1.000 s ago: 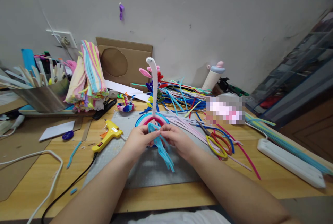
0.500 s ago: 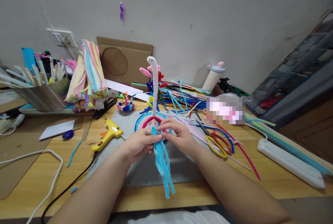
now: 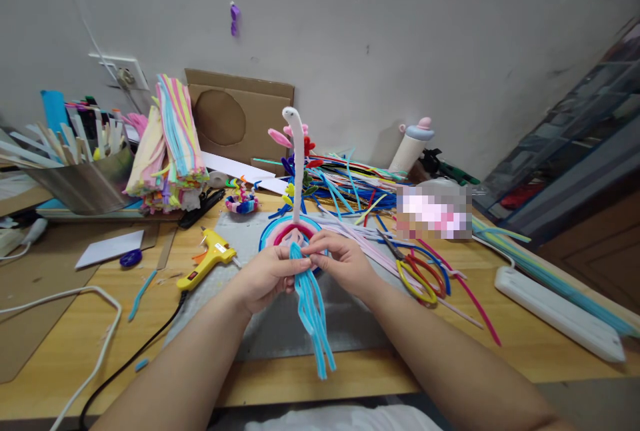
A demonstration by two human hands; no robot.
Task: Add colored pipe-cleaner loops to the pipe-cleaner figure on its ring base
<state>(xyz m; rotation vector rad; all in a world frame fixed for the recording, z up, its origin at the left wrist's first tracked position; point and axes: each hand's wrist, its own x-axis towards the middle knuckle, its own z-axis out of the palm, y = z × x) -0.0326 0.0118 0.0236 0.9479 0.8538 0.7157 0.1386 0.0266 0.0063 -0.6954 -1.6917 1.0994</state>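
Working at the table (image 3: 270, 377), I have both arms over the grey mat (image 3: 355, 324). Beyond the mat's far edge stands the cardboard (image 3: 270, 111). On the mat's far half is the disc (image 3: 273, 234), partly hidden by my hands. Over the mat's middle I hold the blue strips (image 3: 313, 314), gathered at the top and loose below; their long axis runs down toward me and a little right, so the loose ends show past the mat's near edge while the gathered end faces the mat's far side. The stalk (image 3: 297, 171) rises behind that end. My left hand (image 3: 267, 277) is nearer, thumb and finger pinching the strips near their top. My right hand (image 3: 340, 261) meets that end from the mat's right side, fingertips drawn together beside my left thumb; I can't tell whether they pinch a strand. The glue gun (image 3: 213, 261) lies at the mat's left edge, the scissors (image 3: 400, 261) near its right, and the small bangle (image 3: 243, 205) by its far left corner.
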